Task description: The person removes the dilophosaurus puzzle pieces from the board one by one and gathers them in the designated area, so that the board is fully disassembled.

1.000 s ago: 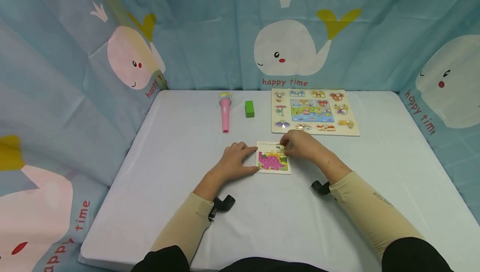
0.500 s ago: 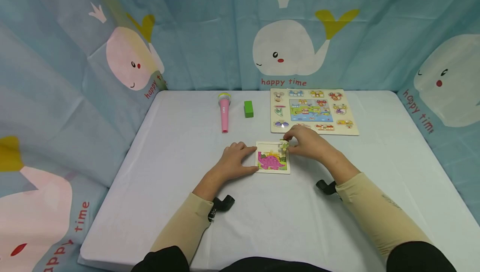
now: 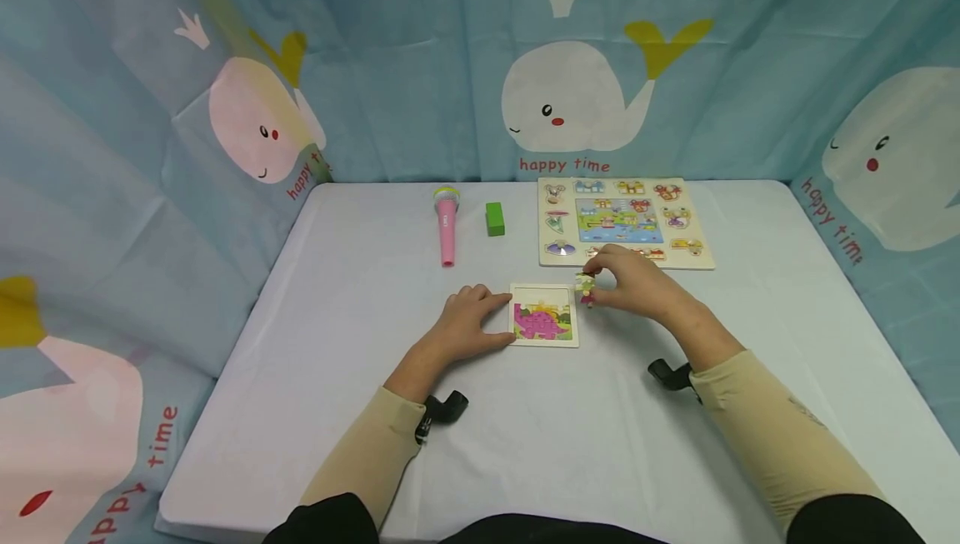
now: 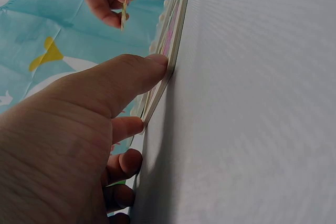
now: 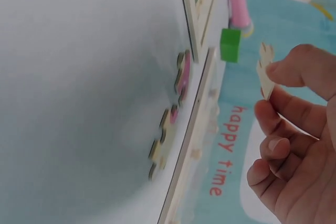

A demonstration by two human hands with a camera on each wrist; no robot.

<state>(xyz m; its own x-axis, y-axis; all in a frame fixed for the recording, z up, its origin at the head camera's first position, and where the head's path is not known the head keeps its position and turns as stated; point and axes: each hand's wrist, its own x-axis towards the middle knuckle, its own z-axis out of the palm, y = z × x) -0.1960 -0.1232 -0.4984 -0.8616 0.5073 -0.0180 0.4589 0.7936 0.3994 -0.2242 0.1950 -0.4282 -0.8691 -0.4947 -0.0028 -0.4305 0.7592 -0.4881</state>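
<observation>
A small wooden puzzle tray lies mid-table, its lower part filled with a pink dinosaur picture and its upper strip bare. At its left edge rests my left hand, thumb and index finger spread against the frame near two corners. My right hand pinches a jigsaw piece between thumb and fingers, raised at the tray's upper right. Only the pale back of that piece faces the right wrist camera. Below it, loose jigsaw pieces lie on the cloth beside the tray.
Beyond my right hand lies a larger wooden peg puzzle board. A pink toy microphone and a green block stand farther back. A whale-print curtain hangs behind the white-covered table.
My right hand has lifted a jigsaw piece from the tray's upper right corner and carried it to the right, past the frame. The left hand stays against the tray.
</observation>
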